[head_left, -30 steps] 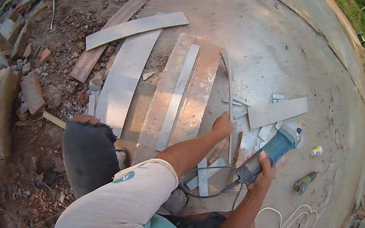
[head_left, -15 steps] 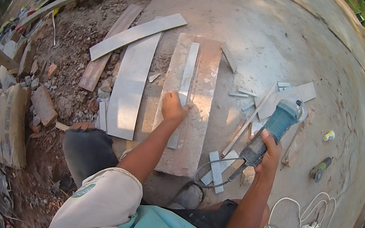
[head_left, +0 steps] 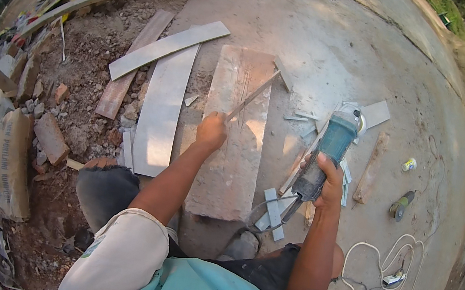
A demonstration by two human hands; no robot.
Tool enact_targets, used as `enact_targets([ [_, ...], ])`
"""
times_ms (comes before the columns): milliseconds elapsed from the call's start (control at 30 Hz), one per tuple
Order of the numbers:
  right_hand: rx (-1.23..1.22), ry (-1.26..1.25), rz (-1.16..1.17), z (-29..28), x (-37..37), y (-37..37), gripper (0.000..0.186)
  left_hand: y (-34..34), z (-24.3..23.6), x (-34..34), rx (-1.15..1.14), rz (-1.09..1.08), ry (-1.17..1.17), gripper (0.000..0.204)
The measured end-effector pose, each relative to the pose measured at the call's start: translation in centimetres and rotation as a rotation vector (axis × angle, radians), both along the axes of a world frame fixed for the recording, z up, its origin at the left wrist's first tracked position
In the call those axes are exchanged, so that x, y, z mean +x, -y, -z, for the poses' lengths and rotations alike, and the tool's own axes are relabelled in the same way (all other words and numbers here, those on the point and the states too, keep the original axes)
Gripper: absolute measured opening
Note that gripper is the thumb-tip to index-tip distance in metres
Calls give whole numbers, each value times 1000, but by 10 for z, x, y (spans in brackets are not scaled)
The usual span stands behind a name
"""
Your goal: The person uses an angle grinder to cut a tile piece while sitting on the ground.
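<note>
"What do you have in each hand, from where you're sitting?"

"With my left hand [head_left: 211, 131] I'm gripping one end of a thin strip [head_left: 254, 94], fingers closed round it. My right hand [head_left: 324, 182] is wrapped about the dark rear body of a blue grinder [head_left: 340, 135]."

"And where does that strip lie?"

"Over the upper half of the reddish slab [head_left: 226, 175] in front of me, slanting away to the right. Its far end comes up by a short offcut [head_left: 283, 75] at the slab's upper right corner — whether the two touch, I can't tell. Nor can I tell if the strip rests on the slab or is held above it."

"The grinder?"

"Right of the slab, head pointing away from me, its disc on the right side. I can't make out whether it's spinning. Behind it lies a pale tile piece [head_left: 377, 113]."

"Anything else around you?"

"Left of the slab, a long pale board [head_left: 162, 115] with another pale board [head_left: 168, 49] crossing its top end. Nearer me on the right, two crossed offcuts [head_left: 274, 208]. Farther right, a small green grinder [head_left: 400, 206] on the ground — and below it a loose white cord [head_left: 349, 258]."
</note>
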State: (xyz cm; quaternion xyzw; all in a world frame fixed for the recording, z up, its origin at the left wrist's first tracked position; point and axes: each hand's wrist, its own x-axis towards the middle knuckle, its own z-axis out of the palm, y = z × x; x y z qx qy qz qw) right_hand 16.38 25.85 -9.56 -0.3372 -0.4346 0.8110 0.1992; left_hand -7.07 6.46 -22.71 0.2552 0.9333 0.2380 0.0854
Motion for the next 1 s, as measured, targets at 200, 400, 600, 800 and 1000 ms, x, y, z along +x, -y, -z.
enact_targets([
  [200,-155,-101,-150,4,5,11,43,16,4,-17,17,353,-120,18],
  [400,-260,-292,-180,31,6,57,53,36,22,-22,61,425,-165,19],
  [600,-446,-219,-296,63,0,76,51,38,33,-20,130,419,-245,14],
  [800,-501,-172,-309,77,-11,86,55,33,37,-17,210,343,-286,11],
  [1000,-492,-120,-316,86,-21,93,55,33,39,-16,199,335,-276,10],
])
